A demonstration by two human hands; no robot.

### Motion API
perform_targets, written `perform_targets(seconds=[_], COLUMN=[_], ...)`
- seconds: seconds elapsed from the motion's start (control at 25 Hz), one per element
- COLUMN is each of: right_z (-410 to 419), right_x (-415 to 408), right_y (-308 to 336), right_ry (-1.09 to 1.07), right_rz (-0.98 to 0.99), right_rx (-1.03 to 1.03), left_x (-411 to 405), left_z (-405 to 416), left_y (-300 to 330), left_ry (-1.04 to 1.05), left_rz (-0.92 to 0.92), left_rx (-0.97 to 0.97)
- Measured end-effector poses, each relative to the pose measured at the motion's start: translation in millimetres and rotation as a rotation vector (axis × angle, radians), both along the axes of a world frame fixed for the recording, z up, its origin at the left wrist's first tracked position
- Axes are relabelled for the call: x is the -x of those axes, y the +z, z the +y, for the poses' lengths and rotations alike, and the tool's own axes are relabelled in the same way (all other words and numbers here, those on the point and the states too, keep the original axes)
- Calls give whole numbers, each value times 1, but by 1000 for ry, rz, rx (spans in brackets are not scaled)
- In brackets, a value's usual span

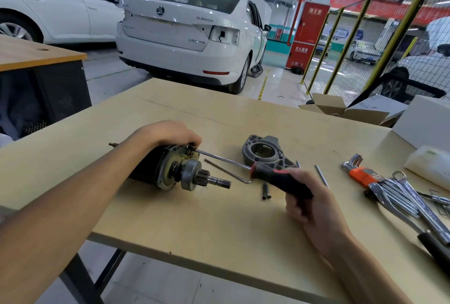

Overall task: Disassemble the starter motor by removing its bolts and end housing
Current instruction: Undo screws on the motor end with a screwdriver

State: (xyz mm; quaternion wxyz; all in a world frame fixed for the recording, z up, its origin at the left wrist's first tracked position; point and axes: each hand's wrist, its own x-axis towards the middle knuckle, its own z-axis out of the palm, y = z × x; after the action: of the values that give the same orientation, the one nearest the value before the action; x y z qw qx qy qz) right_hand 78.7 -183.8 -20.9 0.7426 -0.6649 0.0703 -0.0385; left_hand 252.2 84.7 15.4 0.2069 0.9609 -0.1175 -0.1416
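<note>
My left-hand fingers (192, 141) curl over the top of the starter motor (170, 169), pinning it on its side on the table (219, 218); my right hand (306, 196) wraps its fingers round the black-and-red handle of a screwdriver (280, 179), whose shaft reaches to a fastener at the motor's upper face. The end housing (264, 154) is already off — it lies just beyond the shaft, pinion gear (204, 177) exposed. Two dark bolts (266, 190) lie loose near the handle. Judged remaining: at least this one fastener — others cannot be told.
</note>
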Motion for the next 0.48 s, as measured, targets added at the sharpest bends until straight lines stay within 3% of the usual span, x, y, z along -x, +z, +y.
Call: perform_targets(seconds=[0.12,0.24,0.36,0.48], right_z=[1,4,-1,-2], right_x=[0,2,2,0], right_y=[0,1,2,2], right_ry=[44,-2,-18,21], right_rz=[-52,23,103,-4], right_rx=[-86,45,159,33], left_x=[3,3,2,0], left_z=[-1,-2,-2,0], left_y=[1,1,1,0], left_ry=[10,27,27,-4], left_rz=[-80,-187,-167,-138], left_rx=[-11,-21,-7,30])
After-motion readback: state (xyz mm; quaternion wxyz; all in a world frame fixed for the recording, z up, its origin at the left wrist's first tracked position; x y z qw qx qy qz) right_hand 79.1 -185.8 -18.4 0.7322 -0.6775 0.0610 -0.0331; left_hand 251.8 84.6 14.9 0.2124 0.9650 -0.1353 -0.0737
